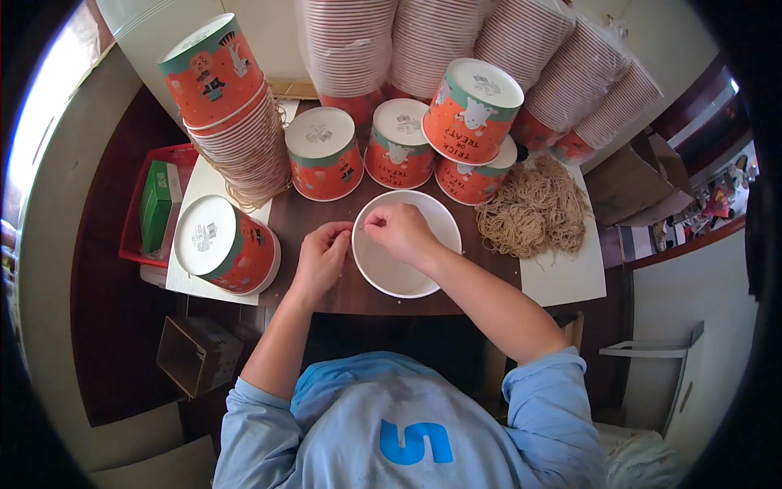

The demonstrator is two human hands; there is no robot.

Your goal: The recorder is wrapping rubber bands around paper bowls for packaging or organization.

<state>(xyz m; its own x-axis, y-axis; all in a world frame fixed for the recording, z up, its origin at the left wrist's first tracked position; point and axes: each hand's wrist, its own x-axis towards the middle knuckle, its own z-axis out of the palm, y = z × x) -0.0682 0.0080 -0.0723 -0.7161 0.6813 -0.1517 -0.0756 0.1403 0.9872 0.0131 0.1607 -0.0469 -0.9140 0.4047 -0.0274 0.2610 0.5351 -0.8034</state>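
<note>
A paper bucket (pixel 389 273) stands mouth up at the table's front edge, its white inside showing. My right hand (pixel 401 232) reaches over its mouth, fingertips pinched together by the inner left wall. Just outside that same wall is my left hand (pixel 320 257), thumb and fingers closed near the rim. Whatever lies between the fingertips of either hand is too small to make out. To the right lies a heap of tan cords (pixel 533 208). Upside-down orange and green printed buckets (pixel 323 155) stand behind, one of them (pixel 472 110) resting on another.
At left rises a tall stack of nested buckets (pixel 236 138) with cords hanging from it; another inverted bucket (pixel 224 244) sits in front. Plastic-wrapped bucket stacks (pixel 436 41) line the back. A red crate (pixel 134 220) holds a green box (pixel 159 204). Cardboard boxes (pixel 199 354) flank the table.
</note>
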